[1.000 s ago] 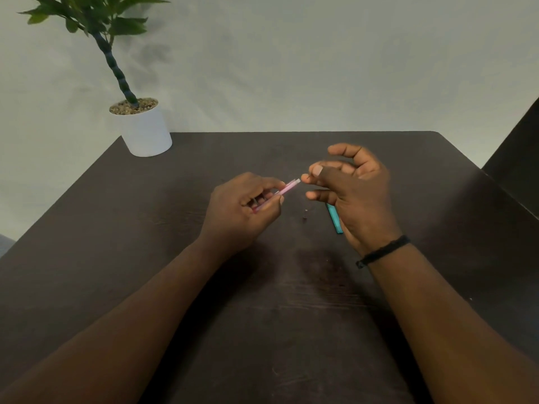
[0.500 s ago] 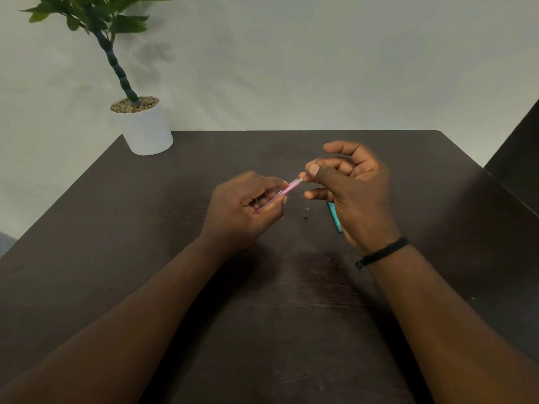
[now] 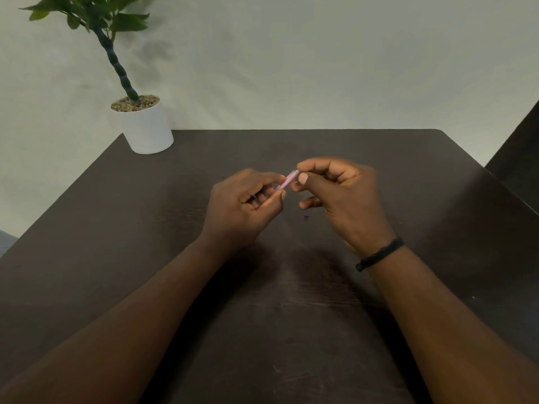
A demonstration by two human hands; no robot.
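Note:
A thin pink pen-like stick point(image 3: 288, 180) is held above the middle of the dark table point(image 3: 291, 301). My left hand point(image 3: 245, 208) grips its lower end, fingers curled round it. At its upper tip, my right hand point(image 3: 341, 196) pinches it between thumb and forefinger. Only the short stretch between the two hands shows. A tiny dark bit point(image 3: 305, 217) lies on the table just under the hands.
A white pot point(image 3: 145, 126) with a green plant stands at the table's far left corner. A dark piece of furniture point(image 3: 522, 158) rises beyond the right edge. A black band circles my right wrist point(image 3: 379, 254).
My right hand has closed in on the stick's tip and shifted left. It now hides the teal object that lay beneath it. My left hand has hardly moved.

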